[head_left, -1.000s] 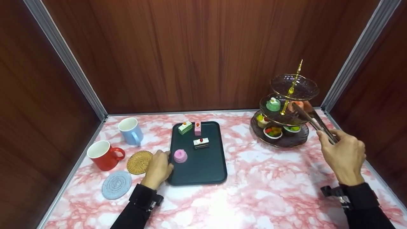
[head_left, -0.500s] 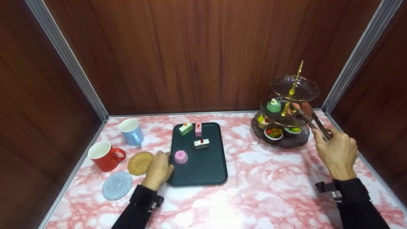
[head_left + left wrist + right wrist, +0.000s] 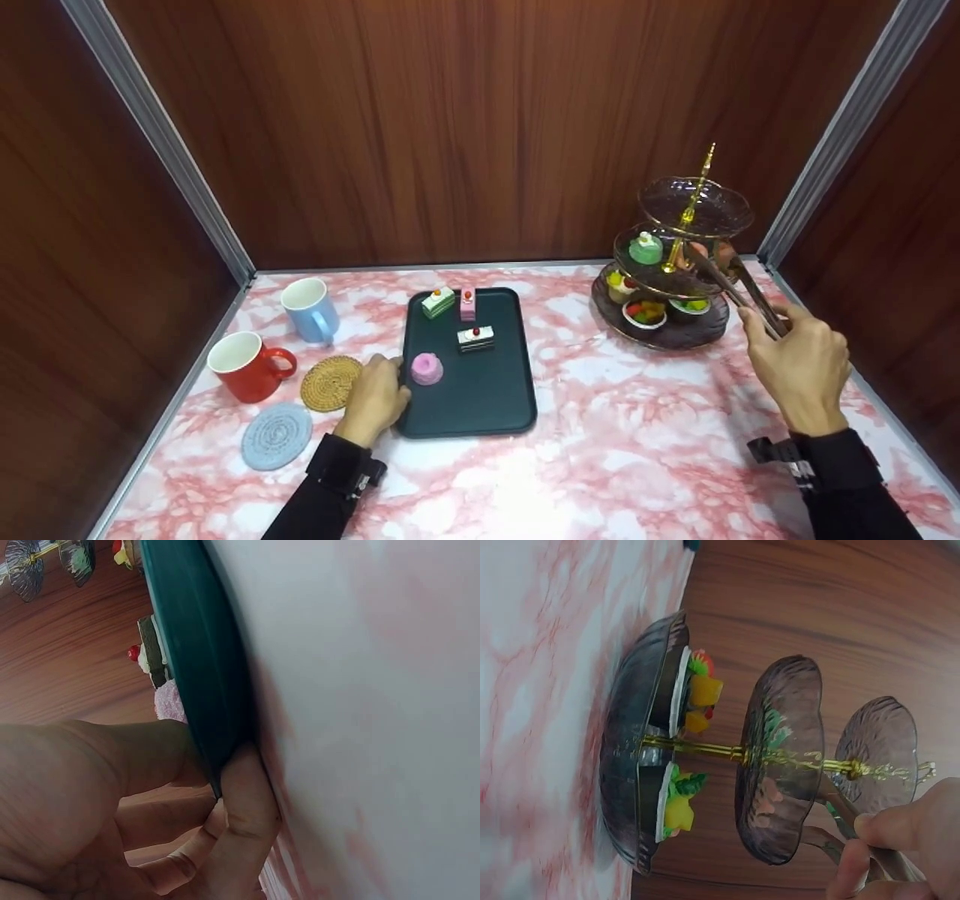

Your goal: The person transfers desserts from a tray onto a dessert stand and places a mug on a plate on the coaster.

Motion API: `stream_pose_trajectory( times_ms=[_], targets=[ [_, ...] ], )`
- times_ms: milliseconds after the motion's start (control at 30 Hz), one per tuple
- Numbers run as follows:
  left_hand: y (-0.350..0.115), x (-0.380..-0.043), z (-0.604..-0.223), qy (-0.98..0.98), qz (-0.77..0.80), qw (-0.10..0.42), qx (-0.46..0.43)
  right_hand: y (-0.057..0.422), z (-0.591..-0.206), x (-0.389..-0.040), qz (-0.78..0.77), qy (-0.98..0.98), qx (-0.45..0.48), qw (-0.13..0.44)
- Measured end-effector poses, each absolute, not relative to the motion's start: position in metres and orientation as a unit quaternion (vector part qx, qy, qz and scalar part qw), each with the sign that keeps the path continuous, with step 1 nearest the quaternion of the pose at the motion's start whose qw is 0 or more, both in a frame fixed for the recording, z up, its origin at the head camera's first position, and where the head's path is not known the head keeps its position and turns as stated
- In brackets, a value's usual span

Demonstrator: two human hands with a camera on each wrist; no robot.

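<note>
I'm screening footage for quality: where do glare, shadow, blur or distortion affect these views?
Head: glare bleaches the marbled tabletop near the bottom edge, and a soft shadow falls beside the right hand; left wrist: the tabletop beside the tray looks hazy and soft; right wrist: the rippled glass middle plate distorts the green cake and peach-coloured cake.

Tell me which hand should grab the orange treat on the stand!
Probably the right hand: it's beside the stand, holding tongs whose tips are close to the orange treat, maybe touching. The left hand is farther away, pinching the edge of the tray.
</note>
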State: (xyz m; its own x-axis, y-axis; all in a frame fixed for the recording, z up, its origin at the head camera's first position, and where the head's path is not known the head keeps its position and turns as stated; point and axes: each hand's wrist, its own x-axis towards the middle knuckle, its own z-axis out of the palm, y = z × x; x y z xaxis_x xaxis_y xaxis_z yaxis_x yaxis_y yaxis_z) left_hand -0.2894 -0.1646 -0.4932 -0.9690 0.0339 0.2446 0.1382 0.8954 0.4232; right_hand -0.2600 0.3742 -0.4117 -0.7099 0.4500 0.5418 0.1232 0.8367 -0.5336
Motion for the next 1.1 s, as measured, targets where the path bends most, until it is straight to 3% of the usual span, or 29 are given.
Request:
stream_pose_trajectory(
  times_ms=[467, 1100],
  targets=[
    [-0.165, -0.289, -0.492, -0.969, -0.217, 0.107, -0.040, 0.353, -0.411, -0.244, 0.237, -0.888, -0.106, 0.380],
    [-0.164, -0.289, -0.493, -0.969, -0.214, 0.112, -0.044, 0.318, -0.421, -0.243, 0.247, -0.891, -0.045, 0.379]
  ],
)
